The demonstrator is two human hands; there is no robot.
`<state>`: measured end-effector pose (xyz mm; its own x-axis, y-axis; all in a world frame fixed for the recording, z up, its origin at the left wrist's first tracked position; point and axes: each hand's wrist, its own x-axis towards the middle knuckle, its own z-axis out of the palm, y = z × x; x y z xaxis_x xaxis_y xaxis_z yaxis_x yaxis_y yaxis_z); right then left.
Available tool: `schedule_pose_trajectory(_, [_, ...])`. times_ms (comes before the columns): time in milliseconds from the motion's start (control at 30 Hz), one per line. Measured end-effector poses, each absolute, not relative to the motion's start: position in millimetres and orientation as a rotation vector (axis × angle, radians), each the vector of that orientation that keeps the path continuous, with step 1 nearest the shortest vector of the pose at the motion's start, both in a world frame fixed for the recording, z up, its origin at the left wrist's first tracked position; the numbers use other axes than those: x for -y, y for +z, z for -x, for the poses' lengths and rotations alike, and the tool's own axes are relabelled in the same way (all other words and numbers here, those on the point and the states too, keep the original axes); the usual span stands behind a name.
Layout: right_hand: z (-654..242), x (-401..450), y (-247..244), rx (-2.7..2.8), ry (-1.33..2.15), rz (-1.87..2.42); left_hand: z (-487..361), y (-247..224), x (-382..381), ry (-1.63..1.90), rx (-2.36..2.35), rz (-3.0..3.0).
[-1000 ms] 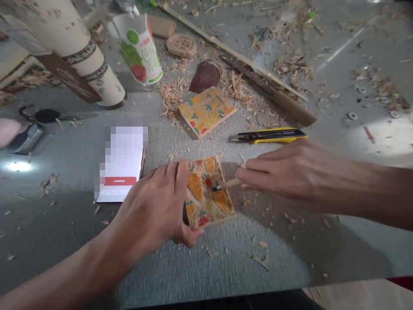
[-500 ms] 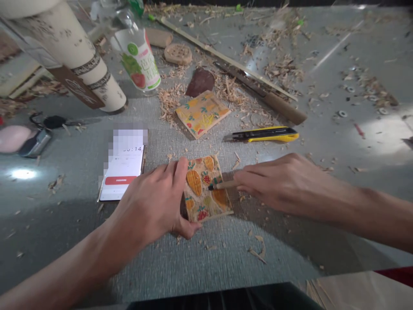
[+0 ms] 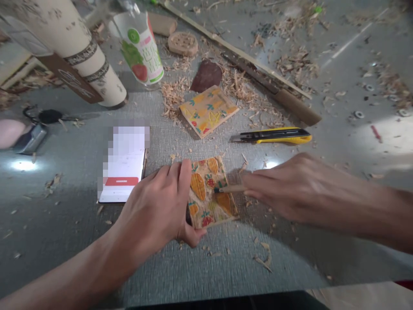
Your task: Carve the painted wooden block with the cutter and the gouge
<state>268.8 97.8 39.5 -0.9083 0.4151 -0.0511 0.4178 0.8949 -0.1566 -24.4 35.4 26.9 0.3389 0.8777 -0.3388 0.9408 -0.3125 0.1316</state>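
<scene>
The block [image 3: 211,206], painted with orange and red fruit, lies flat on the counter [image 3: 180,271] between the 2 hands, nearer the left one. The left hand [image 3: 158,202] is partly curled, its fingers along the block's left side and its thumb at the near corner, gripping it. The right hand [image 3: 280,189] is closed around the handle of a slim tool [image 3: 234,188], whose dark tip points left over the block's face, between a red fruit and the lower orange one; whether it touches the wood, I cannot tell. Just beyond the right hand lies a yellow and black knife [image 3: 280,135], and left of that a 2nd painted block [image 3: 209,112], with a dark red sheet [image 3: 207,75] and curled shavings [image 3: 240,84] behind it. The phone [image 3: 124,165], its screen lit, lies near the left hand. Farther back stand a cream cup [image 3: 109,88] and a labelled bottle [image 3: 142,56], near a wooden disc [image 3: 183,44].
</scene>
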Motion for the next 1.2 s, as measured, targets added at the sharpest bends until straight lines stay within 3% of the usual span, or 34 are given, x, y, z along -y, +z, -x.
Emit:
schedule_pose_trajectory(167, [-267.4,-59.0,25.0,-3.046,-0.397,-1.002,23.8,26.9,-34.1,-0.291,-1.664,-2.326])
schedule_pose_trajectory(300, [-267.4,-43.1,24.7,-3.046,-0.572,-1.034,22.0,29.1,-34.0,-0.303,-1.682,-2.308])
schedule_pose_trajectory(700, [-270.6,-50.6,38.7,-3.101,-0.18,-1.094,25.8,28.8,-29.2,-0.265,-1.68,-2.396])
schedule_pose_trajectory(1000, [-270.9,-54.0,43.7,-3.043,-0.264,-1.06,35.4,-2.4,-17.4,0.245,-1.543,-2.779])
schedule_pose_trajectory(1200, [-272.5,-50.9,43.0,-3.019,-0.318,-1.059,40.9,-3.5,-15.3,0.263,-1.439,-2.626])
